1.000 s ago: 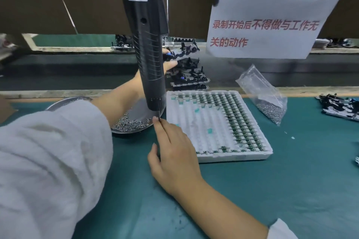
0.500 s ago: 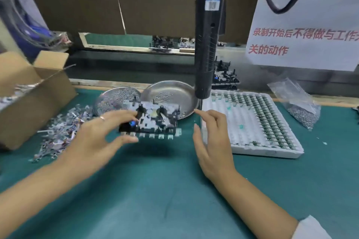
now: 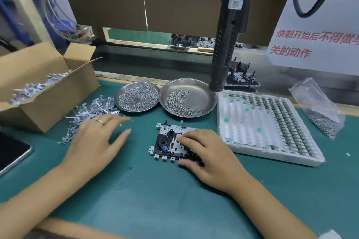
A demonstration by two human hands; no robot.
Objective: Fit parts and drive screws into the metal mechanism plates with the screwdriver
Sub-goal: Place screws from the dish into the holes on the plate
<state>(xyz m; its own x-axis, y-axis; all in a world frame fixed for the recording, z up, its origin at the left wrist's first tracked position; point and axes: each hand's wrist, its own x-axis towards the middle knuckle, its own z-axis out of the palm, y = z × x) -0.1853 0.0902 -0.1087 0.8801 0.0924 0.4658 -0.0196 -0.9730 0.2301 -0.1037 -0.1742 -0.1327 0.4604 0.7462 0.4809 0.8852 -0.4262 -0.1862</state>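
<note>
A metal mechanism plate with black parts and a small blue piece lies flat on the green mat. My right hand rests on its right half, fingers on top and thumb at its near edge, hiding that side. My left hand hovers open to the left of the plate, fingers spread, near a heap of small metal brackets. The black electric screwdriver hangs upright above the right dish, held by neither hand.
Two steel dishes of screws stand behind the plate. A white tray of small parts lies right, a bag of screws beyond. A cardboard box of brackets stands left, a tablet at the left edge. More plates are stacked behind.
The mechanism plate went from my left hand, held above the mat, down onto the mat. My left hand let go and moved left; my right hand came onto the plate.
</note>
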